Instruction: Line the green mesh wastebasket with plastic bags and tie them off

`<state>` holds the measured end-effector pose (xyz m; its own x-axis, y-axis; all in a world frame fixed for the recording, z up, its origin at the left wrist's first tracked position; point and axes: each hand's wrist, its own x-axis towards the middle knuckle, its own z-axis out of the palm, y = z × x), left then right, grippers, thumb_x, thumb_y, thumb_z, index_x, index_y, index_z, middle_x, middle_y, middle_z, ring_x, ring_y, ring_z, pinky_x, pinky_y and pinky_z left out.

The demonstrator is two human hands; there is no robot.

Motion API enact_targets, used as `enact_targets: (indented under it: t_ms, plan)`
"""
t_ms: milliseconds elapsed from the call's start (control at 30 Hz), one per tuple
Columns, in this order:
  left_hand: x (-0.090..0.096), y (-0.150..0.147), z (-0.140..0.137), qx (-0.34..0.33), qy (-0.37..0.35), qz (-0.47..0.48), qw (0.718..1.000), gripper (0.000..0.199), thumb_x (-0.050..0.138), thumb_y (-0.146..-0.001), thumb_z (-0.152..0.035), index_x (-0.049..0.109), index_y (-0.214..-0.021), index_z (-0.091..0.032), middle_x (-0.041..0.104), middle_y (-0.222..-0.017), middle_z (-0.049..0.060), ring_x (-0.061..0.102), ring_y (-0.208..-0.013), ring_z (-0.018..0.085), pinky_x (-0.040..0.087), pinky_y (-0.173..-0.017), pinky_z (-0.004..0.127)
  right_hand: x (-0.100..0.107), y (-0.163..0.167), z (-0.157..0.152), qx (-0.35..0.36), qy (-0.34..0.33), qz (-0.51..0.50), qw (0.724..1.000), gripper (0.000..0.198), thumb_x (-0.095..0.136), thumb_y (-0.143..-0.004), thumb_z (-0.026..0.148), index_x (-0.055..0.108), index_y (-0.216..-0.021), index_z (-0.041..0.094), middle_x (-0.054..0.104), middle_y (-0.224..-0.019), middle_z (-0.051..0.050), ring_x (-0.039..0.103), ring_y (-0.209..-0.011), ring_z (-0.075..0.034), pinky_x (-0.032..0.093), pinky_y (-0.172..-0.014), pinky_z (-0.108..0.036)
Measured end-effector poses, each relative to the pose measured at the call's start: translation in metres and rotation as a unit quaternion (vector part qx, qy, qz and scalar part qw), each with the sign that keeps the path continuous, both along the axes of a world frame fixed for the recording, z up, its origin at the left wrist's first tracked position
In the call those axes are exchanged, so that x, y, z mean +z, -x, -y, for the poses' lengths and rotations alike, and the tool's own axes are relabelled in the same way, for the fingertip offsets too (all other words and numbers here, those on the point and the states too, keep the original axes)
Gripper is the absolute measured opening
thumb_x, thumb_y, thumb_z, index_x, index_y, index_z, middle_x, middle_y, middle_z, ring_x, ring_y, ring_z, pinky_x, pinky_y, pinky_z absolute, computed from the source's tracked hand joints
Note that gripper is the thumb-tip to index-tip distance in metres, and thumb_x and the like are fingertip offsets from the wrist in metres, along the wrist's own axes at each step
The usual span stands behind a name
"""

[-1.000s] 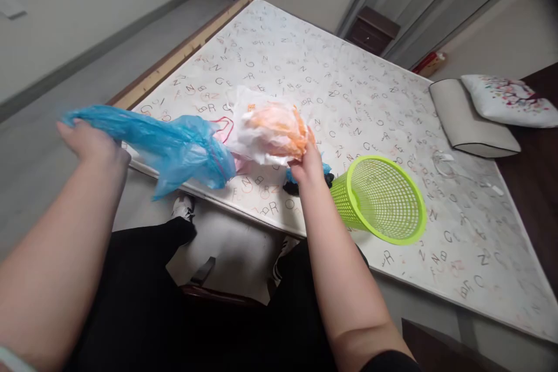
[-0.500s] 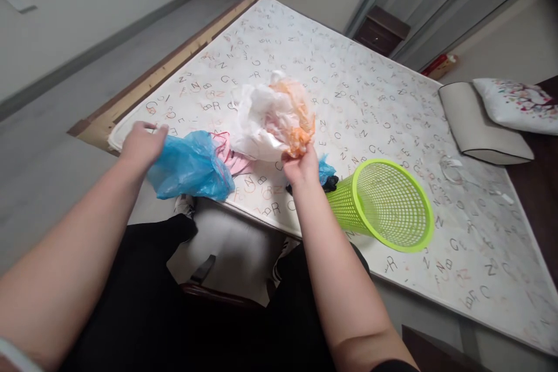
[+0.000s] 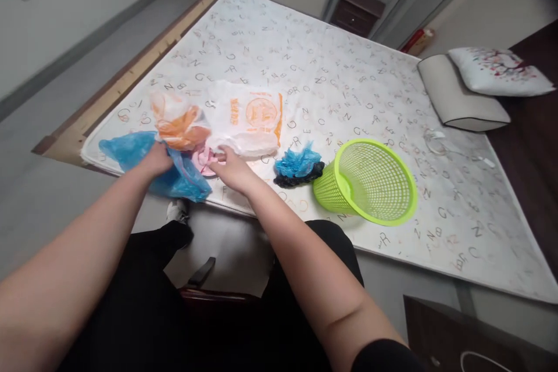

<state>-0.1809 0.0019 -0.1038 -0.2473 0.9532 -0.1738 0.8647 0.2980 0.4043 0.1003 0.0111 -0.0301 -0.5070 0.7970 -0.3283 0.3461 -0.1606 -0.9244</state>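
My left hand (image 3: 157, 158) lies in the crumpled blue plastic bag (image 3: 181, 183) at the mattress edge, its fingers hidden among the folds. Right beyond it stands a crumpled orange and white plastic bag (image 3: 185, 128), slightly blurred. My right hand (image 3: 231, 170) reaches left, thumb and fingers closed on a pink plastic bag (image 3: 203, 158) between the two hands. Spread flatter behind my right hand is a white plastic bag (image 3: 248, 119) with an orange print. Further right, a bunched blue bag (image 3: 299, 163) rests with a black bag (image 3: 300, 177).
A lime green mesh basket (image 3: 370, 183) is tipped toward me on the letter-patterned mattress (image 3: 349, 87). A beige cushion (image 3: 460, 96), a floral pillow (image 3: 501, 70) and a white cable (image 3: 436, 145) lie on the right. A wooden bed rail (image 3: 135, 64) runs along the left.
My right hand has moved left from the white and orange bags to the pink one. The orange bag now sits left, near my left hand; the printed white bag lies flatter. The view has shifted.
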Motion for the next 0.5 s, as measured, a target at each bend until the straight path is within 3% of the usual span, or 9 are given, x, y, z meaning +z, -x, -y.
enact_targets:
  t_ms: [67, 167, 233, 400, 500]
  plan:
    - [0.016, 0.002, -0.010, 0.022, -0.029, -0.057, 0.998, 0.054, 0.062, -0.091, -0.023, 0.058, -0.138, 0.003, 0.058, -0.147, 0.019, 0.054, -0.133, 0.028, 0.040, -0.119, 0.042, -0.005, -0.016, -0.010, 0.052, -0.119, 0.125, 0.984, 0.036, 0.058, -0.095, 0.033, 0.065, -0.127, 0.016, 0.068, -0.132, -0.016, 0.065, -0.119, -0.028, 0.051, -0.109, -0.045]
    - [0.039, 0.003, -0.021, 0.036, -0.138, -0.132, 0.981, 0.061, 0.053, -0.097, -0.021, 0.046, -0.150, 0.008, 0.046, -0.158, 0.025, 0.042, -0.148, 0.031, 0.032, -0.125, 0.043, -0.008, -0.054, -0.031, 0.031, -0.194, 0.279, 0.940, 0.033, 0.045, -0.099, 0.028, 0.068, -0.118, 0.014, 0.065, -0.129, -0.020, 0.067, -0.114, -0.032, 0.055, -0.099, -0.050]
    - [0.048, 0.003, -0.025, 0.054, -0.158, -0.130, 0.977, 0.066, 0.053, -0.099, -0.023, 0.040, -0.158, 0.004, 0.043, -0.162, 0.024, 0.038, -0.152, 0.031, 0.029, -0.127, 0.047, -0.010, -0.082, -0.044, 0.022, -0.185, 0.350, 0.918, 0.037, 0.042, -0.100, 0.026, 0.067, -0.126, 0.014, 0.062, -0.134, -0.022, 0.067, -0.116, -0.033, 0.055, -0.099, -0.051]
    - [0.047, -0.002, -0.031, 0.184, 0.025, -0.084, 0.979, 0.073, 0.075, -0.085, -0.031, 0.055, -0.152, -0.010, 0.051, -0.158, 0.020, 0.048, -0.141, 0.046, 0.037, -0.112, 0.073, -0.031, -0.132, -0.046, 0.059, -0.075, 0.450, 0.888, 0.039, 0.053, -0.095, 0.018, 0.069, -0.129, 0.012, 0.052, -0.150, -0.027, 0.056, -0.135, -0.042, 0.047, -0.107, -0.066]
    - [0.049, -0.011, -0.035, 0.219, -0.018, -0.079, 0.972, 0.081, 0.079, -0.078, -0.029, 0.053, -0.153, -0.009, 0.048, -0.159, 0.022, 0.045, -0.142, 0.049, 0.034, -0.112, 0.075, -0.045, -0.144, -0.036, 0.063, -0.080, 0.442, 0.891, 0.042, 0.055, -0.090, 0.011, 0.069, -0.130, 0.012, 0.052, -0.154, -0.025, 0.050, -0.142, -0.045, 0.040, -0.110, -0.074]
